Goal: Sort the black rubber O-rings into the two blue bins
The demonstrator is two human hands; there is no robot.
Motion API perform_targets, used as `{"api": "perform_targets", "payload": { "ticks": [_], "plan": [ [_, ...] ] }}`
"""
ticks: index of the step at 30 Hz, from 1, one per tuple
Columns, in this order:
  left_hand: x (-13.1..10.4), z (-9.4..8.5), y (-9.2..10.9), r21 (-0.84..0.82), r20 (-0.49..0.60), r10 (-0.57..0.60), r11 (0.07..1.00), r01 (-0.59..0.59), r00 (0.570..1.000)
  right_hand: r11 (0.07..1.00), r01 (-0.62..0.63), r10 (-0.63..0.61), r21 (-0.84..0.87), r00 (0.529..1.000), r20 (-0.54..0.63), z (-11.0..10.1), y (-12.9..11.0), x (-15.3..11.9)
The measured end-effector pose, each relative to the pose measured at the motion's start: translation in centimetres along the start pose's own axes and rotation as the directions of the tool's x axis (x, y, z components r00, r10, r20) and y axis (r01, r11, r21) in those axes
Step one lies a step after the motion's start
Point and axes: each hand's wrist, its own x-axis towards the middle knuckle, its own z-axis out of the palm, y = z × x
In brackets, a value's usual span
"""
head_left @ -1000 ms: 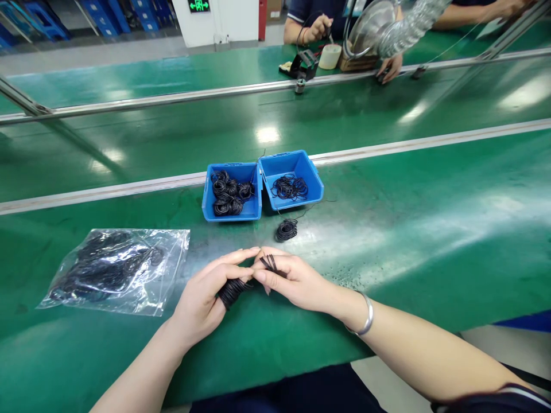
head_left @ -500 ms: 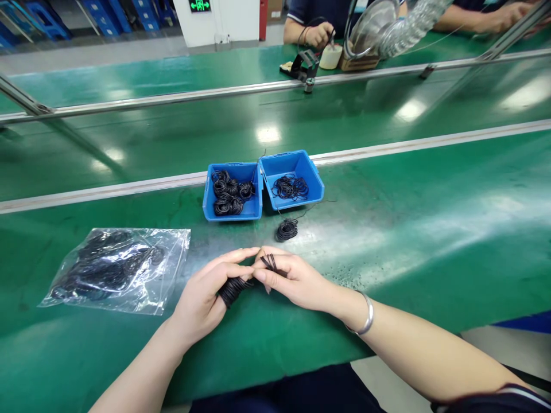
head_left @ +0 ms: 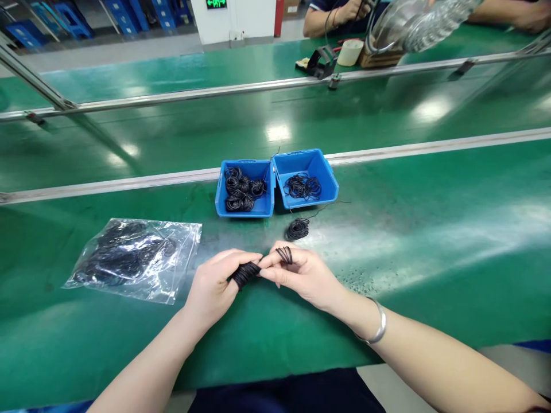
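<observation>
My left hand [head_left: 215, 283] is closed around a thick stack of thin black rings [head_left: 245, 275], which look like rubber O-rings wound close together round its fingers. My right hand [head_left: 305, 275] has several more black rings looped over a finger [head_left: 284, 255]. Its thumb and fingertips pinch at the right end of the stack, meeting the left fingertips; what exactly lies in the pinch is hidden. Just beyond the hands, a small bundle of black rings [head_left: 298, 229] rests on the green tabletop [head_left: 267, 344], with a thin strand trailing to the right.
Two blue bins stand behind: the left bin [head_left: 221, 201] has several black bundles, the right bin [head_left: 325, 172] loose black rings. A clear plastic bag [head_left: 181, 269] of black rings lies to the left. Across a metal rail [head_left: 193, 93], a co-worker's hand [head_left: 355, 10] works near a white roll [head_left: 350, 53].
The view has shifted, so the scene sits farther right. The rings on my right finger sit more openly in sight, and the fingertips have moved slightly along the stack.
</observation>
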Motion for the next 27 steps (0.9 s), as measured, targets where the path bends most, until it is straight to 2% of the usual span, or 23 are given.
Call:
{"api": "perform_targets", "payload": {
  "ticks": [5,9,12,15,18,22,27],
  "plan": [
    [0.03,0.00,0.06,-0.039,0.011,-0.075,0.996,0.075,0.997,0.999,-0.035,0.036,0.034,0.999,-0.009,-0.11,0.17,-0.01],
    [0.05,0.01,0.12,-0.146,0.036,-0.208,0.967,0.211,0.978,0.982,-0.100,0.113,0.161,0.990,-0.080,-0.33,0.18,0.17],
    [0.00,0.02,0.08,-0.211,0.051,-0.281,0.935,0.285,0.958,0.969,-0.120,0.142,0.217,0.986,-0.088,-0.39,0.28,0.25],
    [-0.03,-0.03,0.02,-0.221,0.046,-0.273,0.935,0.277,0.961,0.986,-0.089,0.103,0.144,0.990,-0.094,-0.33,0.37,0.20],
    [0.00,-0.04,0.04,-0.153,0.018,-0.226,0.962,0.226,0.974,0.997,-0.054,0.057,0.051,0.996,-0.068,-0.18,0.36,0.09],
    [0.08,0.01,0.15,-0.071,-0.004,-0.170,0.983,0.169,0.985,0.995,-0.072,0.074,0.069,0.997,-0.027,-0.02,0.38,-0.02],
    [0.14,-0.05,0.12,-0.123,0.030,-0.199,0.972,0.201,0.980,0.991,-0.113,0.115,0.071,0.993,-0.021,-0.07,0.29,0.03]
  ]
}}
